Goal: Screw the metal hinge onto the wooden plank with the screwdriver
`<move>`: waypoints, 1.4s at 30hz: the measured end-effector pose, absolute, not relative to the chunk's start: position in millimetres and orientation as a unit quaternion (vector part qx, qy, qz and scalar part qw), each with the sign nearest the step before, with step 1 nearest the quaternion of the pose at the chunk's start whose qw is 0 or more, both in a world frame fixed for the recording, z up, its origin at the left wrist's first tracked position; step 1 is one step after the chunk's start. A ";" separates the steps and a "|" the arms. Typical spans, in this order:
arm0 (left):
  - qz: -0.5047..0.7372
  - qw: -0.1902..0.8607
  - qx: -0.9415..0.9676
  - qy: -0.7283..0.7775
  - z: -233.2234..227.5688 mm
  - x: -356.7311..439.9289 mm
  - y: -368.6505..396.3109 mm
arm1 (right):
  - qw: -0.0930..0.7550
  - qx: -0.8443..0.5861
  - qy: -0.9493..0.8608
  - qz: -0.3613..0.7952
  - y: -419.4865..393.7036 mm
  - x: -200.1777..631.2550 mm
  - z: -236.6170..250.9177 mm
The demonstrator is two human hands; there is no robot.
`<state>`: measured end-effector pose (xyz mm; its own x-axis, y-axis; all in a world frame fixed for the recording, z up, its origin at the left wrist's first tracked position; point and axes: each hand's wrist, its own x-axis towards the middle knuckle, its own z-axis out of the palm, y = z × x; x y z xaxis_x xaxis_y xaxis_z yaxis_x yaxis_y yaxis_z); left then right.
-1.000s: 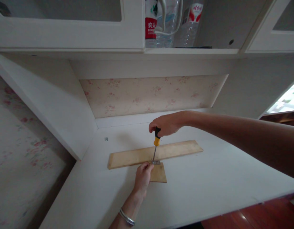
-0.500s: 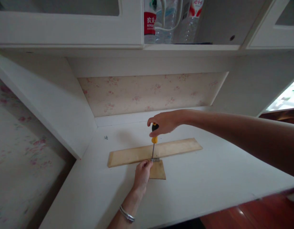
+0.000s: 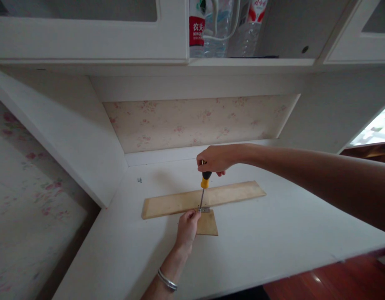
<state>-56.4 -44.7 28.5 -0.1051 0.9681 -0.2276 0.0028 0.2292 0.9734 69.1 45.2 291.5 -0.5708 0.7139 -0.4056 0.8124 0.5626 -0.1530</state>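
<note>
Since half a second ago, more of the screwdriver (image 3: 204,187) handle shows below the right hand (image 3: 215,158), whose fingers stay clenched around its top, hiding the handle's end. Its shaft stands nearly upright, tip down at a small metal bracket (image 3: 204,210) where the long wooden board (image 3: 230,193) meets the short wooden piece (image 3: 208,223) on the white table (image 3: 273,241). The left hand (image 3: 186,228) covers part of the short piece; its fingers pinch beside the tip, on what I cannot tell. Tiny specks (image 3: 138,180), too small to identify, lie near the back corner.
</note>
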 end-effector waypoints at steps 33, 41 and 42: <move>0.459 0.512 0.429 0.585 24.1 -56.9 -42.6 | 0.129 0.419 0.890 -0.126 43.3 67.7 289.0; 0.460 0.508 0.434 0.585 21.9 -56.6 -42.3 | 0.101 0.353 0.926 -0.092 45.9 73.2 285.8; 0.461 0.508 0.433 0.585 22.0 -56.6 -42.3 | 0.097 0.358 0.924 -0.086 45.6 73.3 285.6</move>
<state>-56.6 -42.3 22.0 -0.1100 0.9744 -0.1960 0.0383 0.2012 0.9788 73.3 45.6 285.6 -0.7241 0.6459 -0.2421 0.6795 0.7281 -0.0899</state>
